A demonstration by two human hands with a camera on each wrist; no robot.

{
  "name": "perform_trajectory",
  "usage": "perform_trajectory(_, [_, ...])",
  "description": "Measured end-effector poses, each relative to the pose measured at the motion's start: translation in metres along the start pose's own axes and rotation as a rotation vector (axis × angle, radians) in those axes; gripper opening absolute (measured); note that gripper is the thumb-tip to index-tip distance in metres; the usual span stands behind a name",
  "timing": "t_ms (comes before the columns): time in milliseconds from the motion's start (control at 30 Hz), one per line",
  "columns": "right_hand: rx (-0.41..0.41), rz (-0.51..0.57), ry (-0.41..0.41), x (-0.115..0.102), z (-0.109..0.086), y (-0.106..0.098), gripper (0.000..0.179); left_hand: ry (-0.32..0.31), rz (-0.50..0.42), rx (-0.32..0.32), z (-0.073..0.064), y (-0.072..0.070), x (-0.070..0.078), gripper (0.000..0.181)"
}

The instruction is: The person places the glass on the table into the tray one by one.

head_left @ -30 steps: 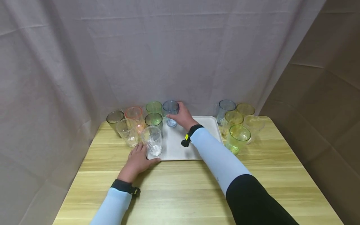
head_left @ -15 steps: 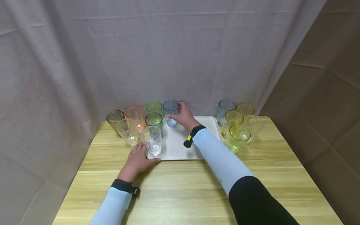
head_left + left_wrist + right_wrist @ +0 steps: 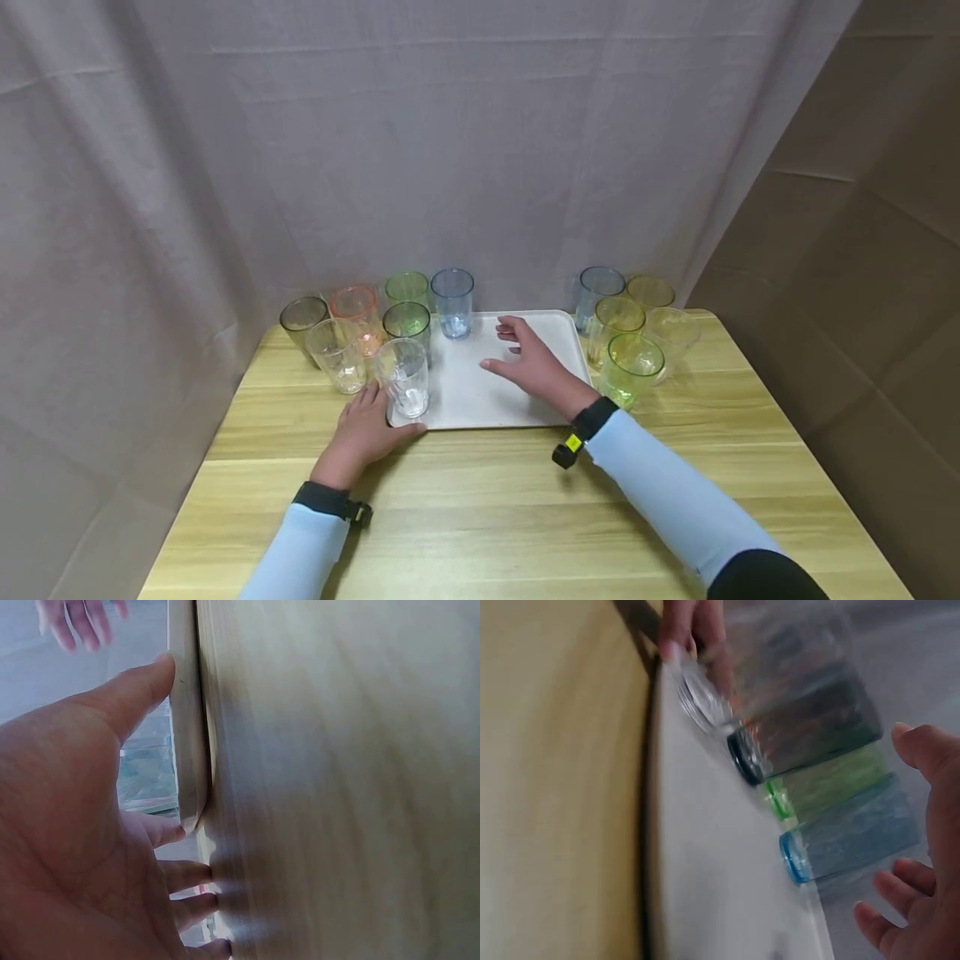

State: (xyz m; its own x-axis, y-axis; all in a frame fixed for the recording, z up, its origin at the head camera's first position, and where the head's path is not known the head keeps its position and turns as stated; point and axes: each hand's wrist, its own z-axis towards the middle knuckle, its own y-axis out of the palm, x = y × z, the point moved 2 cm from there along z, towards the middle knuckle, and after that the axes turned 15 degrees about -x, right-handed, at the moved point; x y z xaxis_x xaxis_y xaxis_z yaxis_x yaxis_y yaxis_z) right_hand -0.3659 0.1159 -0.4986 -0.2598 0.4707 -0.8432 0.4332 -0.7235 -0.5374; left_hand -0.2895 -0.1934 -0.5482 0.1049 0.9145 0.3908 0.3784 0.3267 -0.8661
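Observation:
My left hand (image 3: 365, 429) rests at the near left corner of a white tray (image 3: 487, 408). Its thumb lies against the front edge and its index fingertip meets the corner, while the other fingertips rest beside it. Over the tray's middle, my right hand (image 3: 534, 367) has its fingers spread and holds nothing. To its left on the tray stands a blue glass tumbler (image 3: 453, 304), upright. A clear tumbler (image 3: 406, 387), a smoky dark tumbler (image 3: 408, 327) and a green tumbler (image 3: 840, 780) stand along the tray's left side.
Left of the tray, a dark tumbler (image 3: 302, 321), an orange tumbler (image 3: 356, 312) and a clear tumbler (image 3: 335, 354) stand on the wooden table (image 3: 480, 508). Several more cluster at the right, including a lime tumbler (image 3: 632, 367) and another blue tumbler (image 3: 597, 296). A grey curtain (image 3: 450, 150) hangs behind.
My right hand has let go of the blue tumbler and drawn back toward the right and nearer me. The tumbler stays upright on the tray. My left hand has kept its place.

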Motion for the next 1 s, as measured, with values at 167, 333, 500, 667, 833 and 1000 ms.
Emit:
perform_trajectory(167, [-0.018, -0.001, -0.074, 0.002, -0.063, -0.006, 0.089, 0.001, 0.007, -0.004, 0.000, 0.000, 0.001, 0.119])
perform_trajectory(333, [0.029, -0.041, -0.105, 0.017, -0.118, -0.016, 0.082, 0.006, 0.003, -0.001, 0.000, -0.001, 0.002, 0.118])
perform_trajectory(500, [0.088, -0.115, -0.094, 0.033, -0.161, -0.021, 0.078, 0.011, 0.002, -0.003, 0.000, -0.001, 0.002, 0.119])
perform_trajectory(667, [0.174, -0.140, -0.056, 0.041, -0.186, -0.025, 0.072, 0.003, -0.003, -0.004, -0.001, 0.000, 0.000, 0.119])
perform_trajectory(833, [0.349, -0.145, 0.074, 0.043, -0.199, -0.036, 0.060, 0.002, -0.009, -0.006, -0.002, 0.000, 0.000, 0.118])
perform_trajectory(1000, [0.541, -0.116, 0.208, 0.052, -0.201, -0.051, 0.063, 0.005, -0.010, -0.002, -0.002, 0.000, 0.001, 0.119])
